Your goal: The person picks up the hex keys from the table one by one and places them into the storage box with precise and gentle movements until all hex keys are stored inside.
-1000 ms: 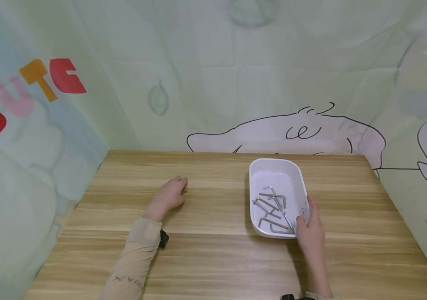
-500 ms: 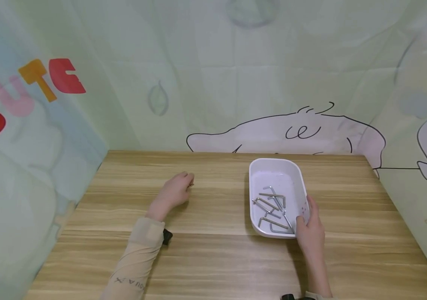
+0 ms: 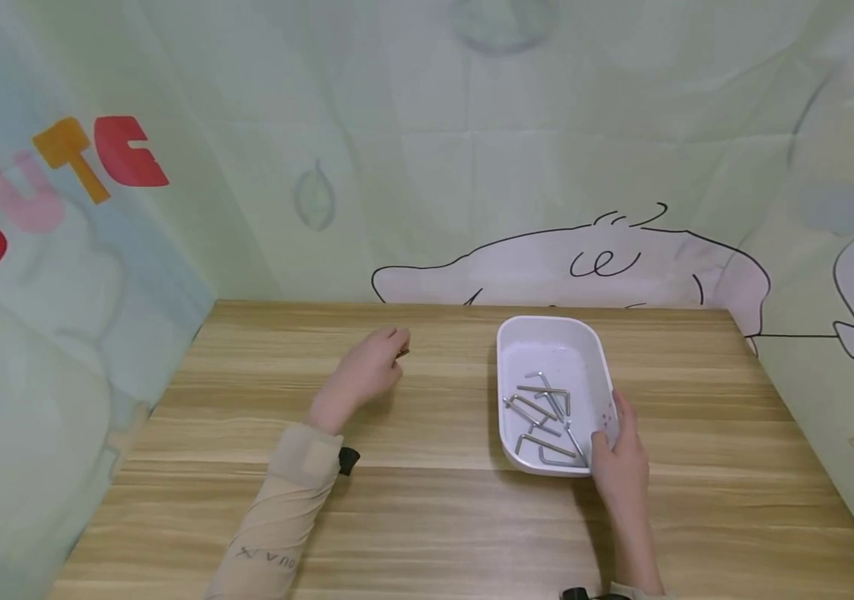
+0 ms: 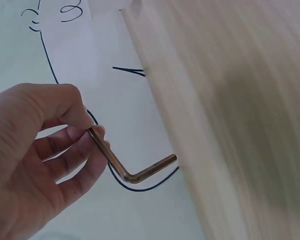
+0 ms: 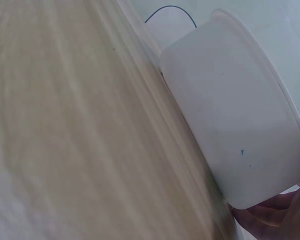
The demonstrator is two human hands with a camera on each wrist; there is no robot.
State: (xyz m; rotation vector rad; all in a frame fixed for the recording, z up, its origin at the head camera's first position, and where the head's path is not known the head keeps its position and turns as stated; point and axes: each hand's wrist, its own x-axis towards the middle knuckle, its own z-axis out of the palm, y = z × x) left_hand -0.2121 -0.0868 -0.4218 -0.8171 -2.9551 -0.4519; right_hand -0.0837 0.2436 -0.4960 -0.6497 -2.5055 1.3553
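Between thumb and fingers, my left hand pinches a brass-coloured hex key. In the left wrist view its bent short arm sticks out past the fingertips; the head view shows only a bit of it. My right hand grips the near right corner of a white plastic tray, thumb over the rim and fingers outside. Several L-shaped hex keys, some silver and some brass-coloured, lie jumbled in the tray's nearer part. Seen from the right wrist, the tray's outer wall hides its contents.
Everything is on a wood-grain table. A pale printed curtain with a cartoon drawing and letters rises behind the table's back edge and along its sides.
My left hand has moved rightward and slightly away from me, carrying the hex key towards the tray. The right hand and tray stay where they were.
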